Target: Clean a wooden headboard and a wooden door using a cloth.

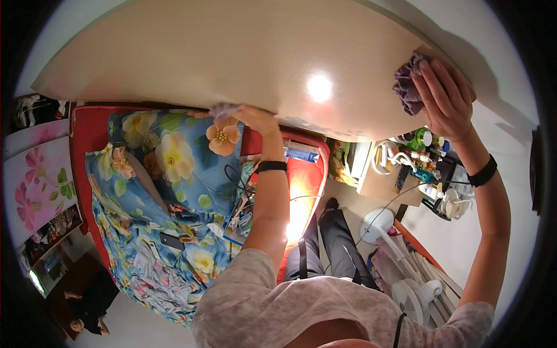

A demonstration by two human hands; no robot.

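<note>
A wide, pale wood-coloured panel (232, 52) with a glossy face spans the top of the view. At its right end, my right hand (447, 95) is closed on a crumpled purple cloth (408, 87) and presses it against the panel. My left hand (250, 118) is at the panel's lower edge, left of the middle. A second light-purple cloth (223, 110) shows at its fingertips, and the fingers are partly hidden. Dark bands circle both wrists.
Below lies a bed with a blue flowered cover (174, 156), holding a dark phone (172, 241) and crumpled clothes (156, 278). A white fan (415, 296) stands at lower right, near a shelf crowded with bottles (423, 139). Another person (90, 307) is at lower left.
</note>
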